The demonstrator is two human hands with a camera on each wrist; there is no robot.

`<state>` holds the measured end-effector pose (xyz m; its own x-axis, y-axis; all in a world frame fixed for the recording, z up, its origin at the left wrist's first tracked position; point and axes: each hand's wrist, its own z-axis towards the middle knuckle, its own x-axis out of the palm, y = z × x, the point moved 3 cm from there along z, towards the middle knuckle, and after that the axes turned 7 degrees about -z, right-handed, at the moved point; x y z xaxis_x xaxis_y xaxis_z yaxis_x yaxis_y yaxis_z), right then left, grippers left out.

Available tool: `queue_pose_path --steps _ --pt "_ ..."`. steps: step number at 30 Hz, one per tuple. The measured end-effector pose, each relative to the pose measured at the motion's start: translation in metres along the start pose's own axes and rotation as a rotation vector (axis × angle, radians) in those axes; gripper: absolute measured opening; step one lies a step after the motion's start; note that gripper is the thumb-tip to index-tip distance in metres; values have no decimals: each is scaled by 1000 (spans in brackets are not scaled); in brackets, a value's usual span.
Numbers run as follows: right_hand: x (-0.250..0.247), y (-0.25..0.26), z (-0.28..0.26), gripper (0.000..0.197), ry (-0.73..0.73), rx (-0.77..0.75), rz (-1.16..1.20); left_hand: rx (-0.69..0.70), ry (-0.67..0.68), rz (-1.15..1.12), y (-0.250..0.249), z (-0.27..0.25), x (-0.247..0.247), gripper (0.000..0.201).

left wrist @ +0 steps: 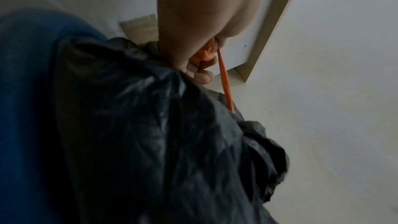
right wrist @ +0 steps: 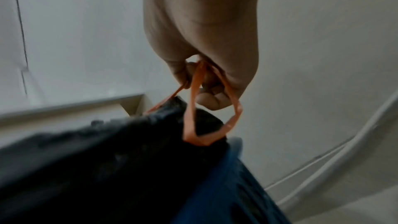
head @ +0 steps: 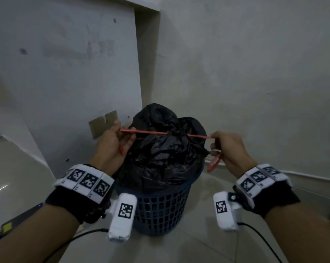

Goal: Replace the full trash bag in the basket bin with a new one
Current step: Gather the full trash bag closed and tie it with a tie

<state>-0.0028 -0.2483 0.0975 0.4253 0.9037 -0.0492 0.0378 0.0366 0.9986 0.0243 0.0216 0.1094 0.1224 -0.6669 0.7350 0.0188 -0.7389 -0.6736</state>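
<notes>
Black, thin film forms the full trash bag (head: 165, 149), which is sitting bulging in the blue basket bin (head: 160, 209). Its red drawstring (head: 147, 132) is being pinched taut by the left hand (head: 112, 147) and right hand (head: 230, 149). Likely soft, tearable, moderately heavy; best lifted by the knotted neck.
</notes>
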Motion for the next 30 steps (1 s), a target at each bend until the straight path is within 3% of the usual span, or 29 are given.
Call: queue_pose_path --steps 2,5,8,10,15,18,22,25,30 --pt "1 -11 3 24 2 79 70 -64 28 -153 5 -2 3 38" --pt "10 -4 6 35 147 126 398 -123 149 -278 2 -7 12 56" --pt "12 13 4 43 309 153 735 -131 215 -327 -3 -7 15 52" --pt "14 17 3 47 360 152 793 -141 200 -292 0 -6 15 50" --pt "24 5 0 38 302 123 546 -175 186 -129 11 -9 16 42" --pt "22 13 -5 41 411 112 569 -200 345 -27 9 -16 31 44" --pt "20 32 -17 49 509 65 553 -122 491 111 3 -20 46 59" --pt "28 49 -31 27 482 -77 414 -14 473 329 12 -21 56 45" --pt "34 68 -50 25 357 -442 90 141 421 587 29 -28 67 29"
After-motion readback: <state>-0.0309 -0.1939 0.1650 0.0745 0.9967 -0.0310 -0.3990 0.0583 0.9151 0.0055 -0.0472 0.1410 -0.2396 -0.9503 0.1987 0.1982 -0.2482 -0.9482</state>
